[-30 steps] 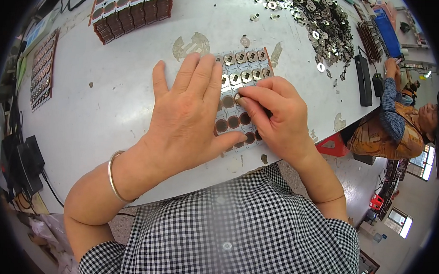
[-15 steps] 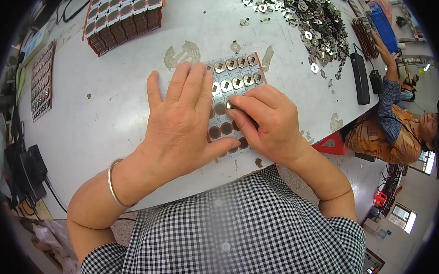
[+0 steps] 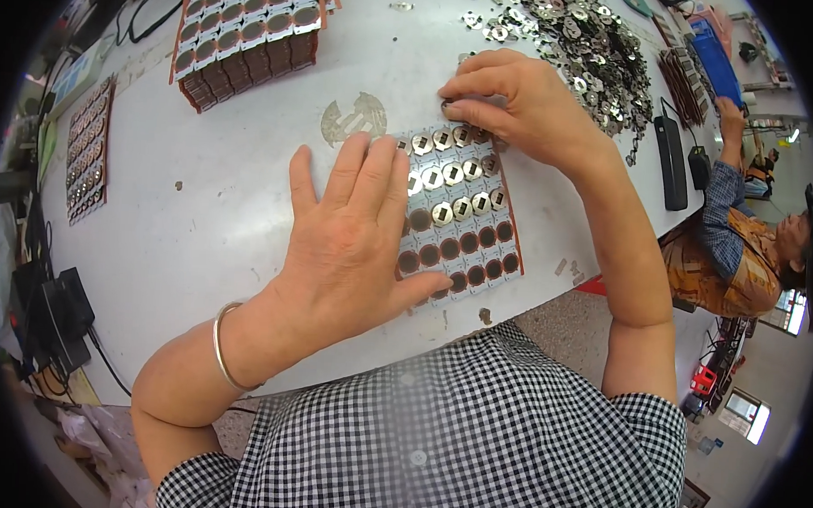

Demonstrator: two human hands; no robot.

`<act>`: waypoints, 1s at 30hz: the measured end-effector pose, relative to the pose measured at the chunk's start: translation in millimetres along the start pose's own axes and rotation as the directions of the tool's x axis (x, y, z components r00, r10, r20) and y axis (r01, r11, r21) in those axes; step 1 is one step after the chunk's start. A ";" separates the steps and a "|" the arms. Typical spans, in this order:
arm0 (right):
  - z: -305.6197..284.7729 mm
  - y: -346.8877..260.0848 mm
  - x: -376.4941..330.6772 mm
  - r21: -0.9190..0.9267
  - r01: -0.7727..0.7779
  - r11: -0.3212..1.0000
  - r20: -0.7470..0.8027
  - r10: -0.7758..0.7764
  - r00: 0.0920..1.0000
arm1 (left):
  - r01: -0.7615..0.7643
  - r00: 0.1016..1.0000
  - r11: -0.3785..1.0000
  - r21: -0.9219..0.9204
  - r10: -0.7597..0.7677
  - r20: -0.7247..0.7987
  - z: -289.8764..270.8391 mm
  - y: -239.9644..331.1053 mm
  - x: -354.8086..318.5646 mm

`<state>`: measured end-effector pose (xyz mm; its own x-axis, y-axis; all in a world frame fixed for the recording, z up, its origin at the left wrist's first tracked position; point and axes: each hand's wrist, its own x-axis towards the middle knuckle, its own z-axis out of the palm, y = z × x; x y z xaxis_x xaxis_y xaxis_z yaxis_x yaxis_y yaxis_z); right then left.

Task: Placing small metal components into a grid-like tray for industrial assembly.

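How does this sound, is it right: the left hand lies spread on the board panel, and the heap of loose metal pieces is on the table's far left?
Not quite: the heap of loose metal pieces is on the table's far right, as the head view shows. The left hand does lie spread on the board panel.

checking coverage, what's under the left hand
The circuit-board panel runs under the right side of the left hand; its left edge and whatever sits there are covered.
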<state>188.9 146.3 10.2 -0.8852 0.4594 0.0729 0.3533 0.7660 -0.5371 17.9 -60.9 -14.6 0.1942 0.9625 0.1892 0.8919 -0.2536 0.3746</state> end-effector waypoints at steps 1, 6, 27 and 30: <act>0.3 -2.5 -0.8 -0.113 0.055 0.992 -0.035 -0.060 0.998 | 0.004 1.000 1.000 0.000 -0.004 0.001 -0.3 -0.5 0.0; 0.1 4.5 -3.0 -0.240 0.064 0.969 -0.206 -0.115 0.972 | 0.003 1.000 1.000 0.017 -0.004 0.014 -1.5 -0.7 0.2; -0.2 7.7 -0.5 -0.213 0.118 0.970 -0.185 -0.159 0.970 | 0.004 1.000 1.000 -0.009 -0.004 0.002 -1.5 -1.9 -0.6; 5.5 10.2 0.4 -0.220 0.148 0.964 -0.134 -0.180 0.975 | 0.014 1.000 1.000 -0.003 -0.014 0.004 0.8 -2.3 -1.0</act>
<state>190.5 151.9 0.1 -0.8857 0.3703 0.2802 0.2767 0.9054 -0.3220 15.9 -61.3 -16.4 0.1838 0.9663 0.1804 0.8932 -0.2408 0.3797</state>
